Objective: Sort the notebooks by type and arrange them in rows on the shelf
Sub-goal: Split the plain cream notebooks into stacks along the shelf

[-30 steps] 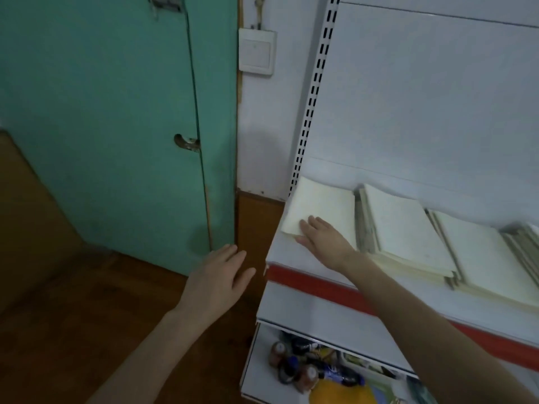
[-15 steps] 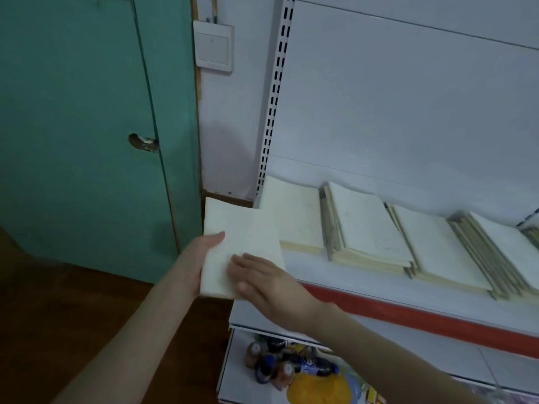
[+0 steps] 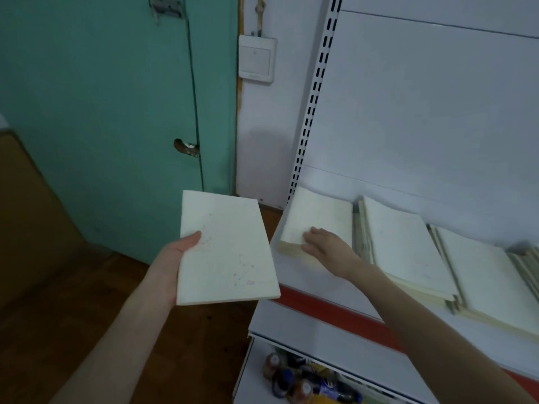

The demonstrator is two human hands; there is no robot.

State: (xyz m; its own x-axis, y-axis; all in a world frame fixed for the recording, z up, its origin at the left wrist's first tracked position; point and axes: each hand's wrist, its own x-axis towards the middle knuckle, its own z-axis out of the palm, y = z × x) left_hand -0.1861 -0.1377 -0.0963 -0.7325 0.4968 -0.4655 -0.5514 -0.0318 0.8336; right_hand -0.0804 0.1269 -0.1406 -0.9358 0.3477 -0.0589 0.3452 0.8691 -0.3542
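Our left hand [image 3: 172,266] grips a notebook [image 3: 227,252] by its left edge, thumb on top, and holds it face up just left of the shelf [image 3: 309,279], off it. Our right hand [image 3: 326,243] rests with fingers laid flat on the leftmost stack [image 3: 318,211]. More stacks [image 3: 405,246] already lie in a row, so we judge the sorting partly done, with this one not yet placed. Its long axis runs away from us, roughly matching theirs.

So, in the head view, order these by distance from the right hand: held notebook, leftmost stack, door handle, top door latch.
1. leftmost stack, under the right hand
2. held notebook, left of it
3. door handle, farther left
4. top door latch, high up
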